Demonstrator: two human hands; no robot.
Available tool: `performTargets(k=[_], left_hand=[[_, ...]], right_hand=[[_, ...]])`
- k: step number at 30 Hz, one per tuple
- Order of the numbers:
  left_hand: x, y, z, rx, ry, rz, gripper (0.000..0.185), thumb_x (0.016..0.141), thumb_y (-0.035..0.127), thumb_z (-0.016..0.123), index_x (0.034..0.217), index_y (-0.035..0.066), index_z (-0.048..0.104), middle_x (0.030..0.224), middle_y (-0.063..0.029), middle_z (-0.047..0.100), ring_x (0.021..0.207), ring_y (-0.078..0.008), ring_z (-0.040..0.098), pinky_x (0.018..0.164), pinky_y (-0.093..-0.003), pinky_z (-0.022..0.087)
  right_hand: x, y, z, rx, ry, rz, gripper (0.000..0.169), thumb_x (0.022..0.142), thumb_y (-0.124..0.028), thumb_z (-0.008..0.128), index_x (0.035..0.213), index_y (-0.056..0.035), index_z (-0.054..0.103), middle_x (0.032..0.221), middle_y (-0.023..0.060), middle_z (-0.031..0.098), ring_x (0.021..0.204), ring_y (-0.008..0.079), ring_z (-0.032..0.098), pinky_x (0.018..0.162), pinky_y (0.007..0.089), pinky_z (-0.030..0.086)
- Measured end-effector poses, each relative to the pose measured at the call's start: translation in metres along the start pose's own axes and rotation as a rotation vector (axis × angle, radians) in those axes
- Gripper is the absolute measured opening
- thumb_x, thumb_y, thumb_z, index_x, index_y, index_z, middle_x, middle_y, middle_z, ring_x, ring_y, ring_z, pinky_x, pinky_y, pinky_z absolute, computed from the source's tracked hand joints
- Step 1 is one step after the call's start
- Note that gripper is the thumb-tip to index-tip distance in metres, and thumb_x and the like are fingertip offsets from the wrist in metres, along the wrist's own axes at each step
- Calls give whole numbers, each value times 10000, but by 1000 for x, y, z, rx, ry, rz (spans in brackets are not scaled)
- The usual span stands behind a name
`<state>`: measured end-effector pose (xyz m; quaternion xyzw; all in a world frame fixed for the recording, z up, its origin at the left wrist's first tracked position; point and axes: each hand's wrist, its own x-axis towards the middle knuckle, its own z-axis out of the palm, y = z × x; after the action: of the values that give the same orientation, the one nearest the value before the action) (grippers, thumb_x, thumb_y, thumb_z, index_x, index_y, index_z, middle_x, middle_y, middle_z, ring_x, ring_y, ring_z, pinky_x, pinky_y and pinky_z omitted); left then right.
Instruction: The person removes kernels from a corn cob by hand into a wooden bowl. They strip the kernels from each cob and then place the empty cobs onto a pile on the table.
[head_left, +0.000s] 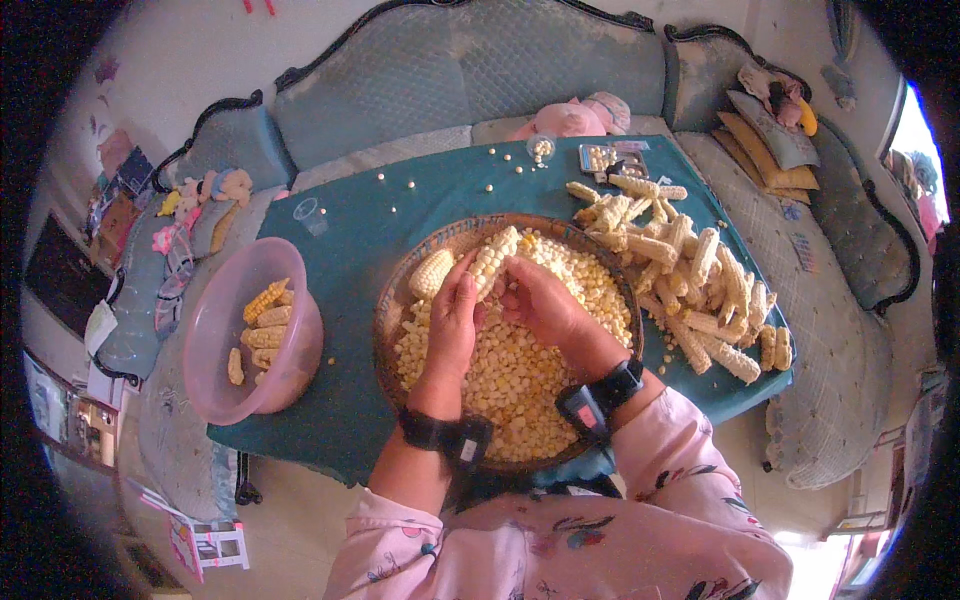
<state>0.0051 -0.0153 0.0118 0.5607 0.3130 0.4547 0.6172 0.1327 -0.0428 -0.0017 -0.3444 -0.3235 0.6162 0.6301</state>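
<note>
Both my hands are over a round woven basket (384, 330) filled with loose corn kernels (517, 382). My left hand (452, 315) grips a partly shelled ear of corn (493, 259), which tilts up to the right. My right hand (541, 300) presses against the ear's right side with bent fingers; its fingertips are partly hidden. Another ear of corn (432, 274) with its kernels on lies at the basket's upper left, just beside my left hand.
A pink plastic basin (199, 352) with several ears of corn (266, 336) stands left on the green-covered table (345, 382). Bare corncobs (675, 262) are heaped at right. A clear cup (310, 216), a small kernel cup (540, 148) and a tray (637, 166) stand farther back. A sofa (465, 67) surrounds the table.
</note>
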Motion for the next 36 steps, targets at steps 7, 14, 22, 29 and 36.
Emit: performTargets(k=[7, 14, 22, 29, 36], left_hand=[[1, 1, -3, 293, -70, 184, 327, 883, 250, 390, 1160, 93, 468, 1014, 18, 532, 729, -28, 438, 570, -144, 362], [7, -10, -4, -44, 9, 38, 320, 887, 267, 391, 1124, 78, 496, 911, 33, 543, 592, 5, 378, 486, -132, 312], [3, -4, -5, 71, -62, -20, 357, 878, 303, 381, 1136, 78, 482, 928, 30, 548, 646, -25, 440, 498, -151, 345], [3, -3, -6, -62, 7, -79, 312, 884, 252, 377, 1104, 74, 507, 861, 48, 535, 587, -4, 389, 476, -134, 307], [3, -4, -3, 382, 28, 341, 287, 885, 187, 394, 1084, 20, 515, 989, -56, 562, 840, -117, 519, 738, -224, 408]], right_hand=[[0, -2, -10, 1, -25, 74, 162, 826, -215, 393, 850, -92, 494, 698, -4, 498, 560, 90, 421, 477, 219, 353], [-1, -9, -3, 7, -9, 45, 193, 845, -292, 432, 843, -108, 487, 694, -11, 489, 527, 60, 397, 430, 194, 313], [1, -3, -11, -24, 30, 5, 319, 865, -405, 397, 827, -98, 476, 671, -11, 454, 516, 70, 389, 409, 212, 311], [0, -6, -2, 16, 122, 18, 230, 867, -284, 398, 808, -83, 491, 646, 7, 464, 470, 82, 376, 412, 220, 319], [4, 0, -10, -398, 161, -66, 255, 832, -242, 403, 688, -51, 494, 569, 18, 446, 450, 110, 376, 394, 226, 301]])
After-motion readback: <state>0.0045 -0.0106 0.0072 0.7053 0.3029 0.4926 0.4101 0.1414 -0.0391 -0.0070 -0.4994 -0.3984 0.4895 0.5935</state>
